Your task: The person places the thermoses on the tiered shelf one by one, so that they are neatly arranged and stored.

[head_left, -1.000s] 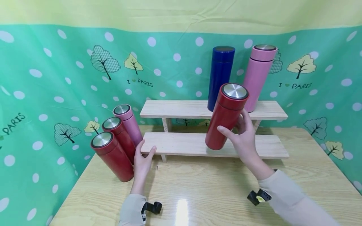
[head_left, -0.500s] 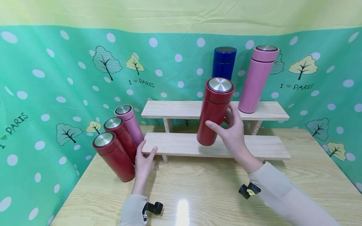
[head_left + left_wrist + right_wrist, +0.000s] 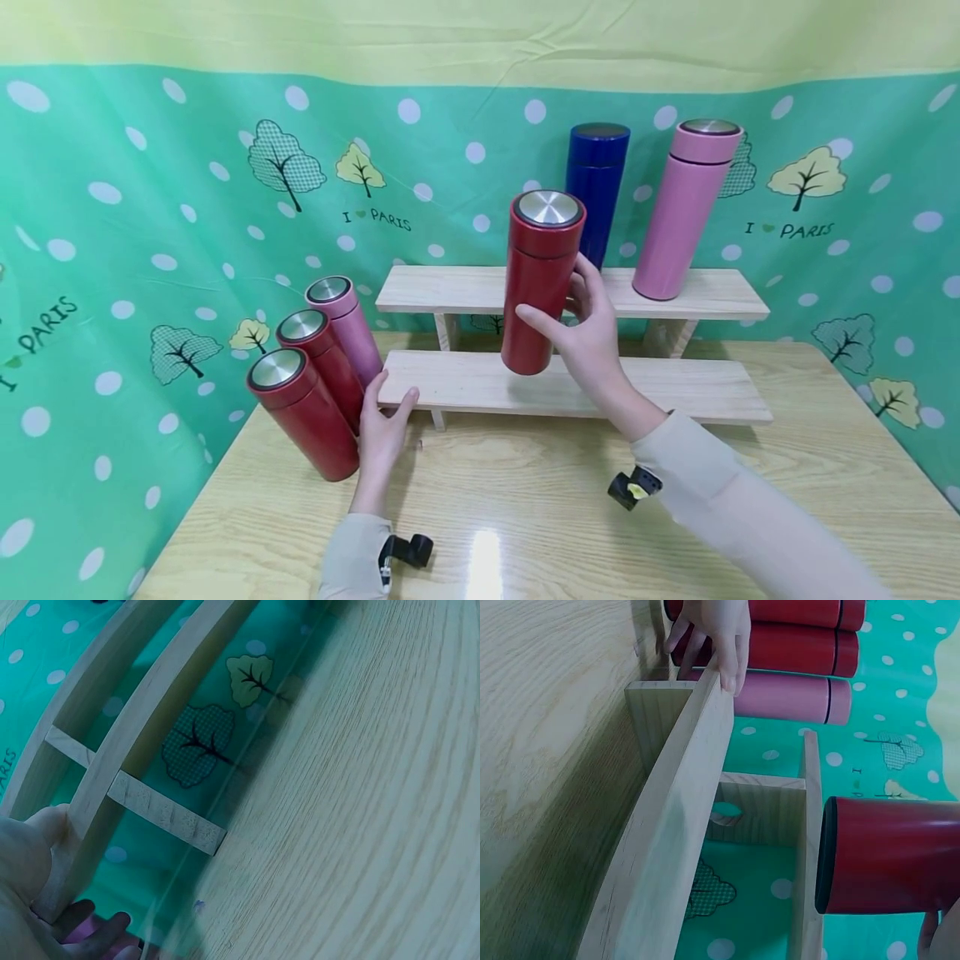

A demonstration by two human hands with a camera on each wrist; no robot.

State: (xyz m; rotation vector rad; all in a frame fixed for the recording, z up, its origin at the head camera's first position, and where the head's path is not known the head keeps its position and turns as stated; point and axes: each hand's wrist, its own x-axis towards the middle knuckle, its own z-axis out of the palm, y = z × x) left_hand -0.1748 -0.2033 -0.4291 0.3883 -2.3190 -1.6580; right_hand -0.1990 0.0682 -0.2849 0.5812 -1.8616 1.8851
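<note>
My right hand (image 3: 592, 329) holds a red vacuum flask (image 3: 534, 283) with a steel-topped lid, nearly upright, overlapping both tiers of the wooden shelf (image 3: 465, 379) in the head view. In the right wrist view that flask's base (image 3: 826, 855) shows close by the upper board. My left hand (image 3: 384, 429) grips the left end of the lower board, thumb and fingers on either side of it; the left wrist view shows the thumb (image 3: 51, 823) at the board's edge. Just left of that hand stand two red flasks (image 3: 318, 425) and a pink flask (image 3: 352, 337).
A blue flask (image 3: 596, 187) and a taller-looking pink flask (image 3: 686, 212) stand on the upper board's right half. The shelf stands on a light wood table (image 3: 525, 508). Behind hangs a green dotted cloth (image 3: 450, 175) printed with trees.
The red flask in my right hand has moved left and a little upward, away from the pink flask and in front of the blue one's left side. My left hand stays put.
</note>
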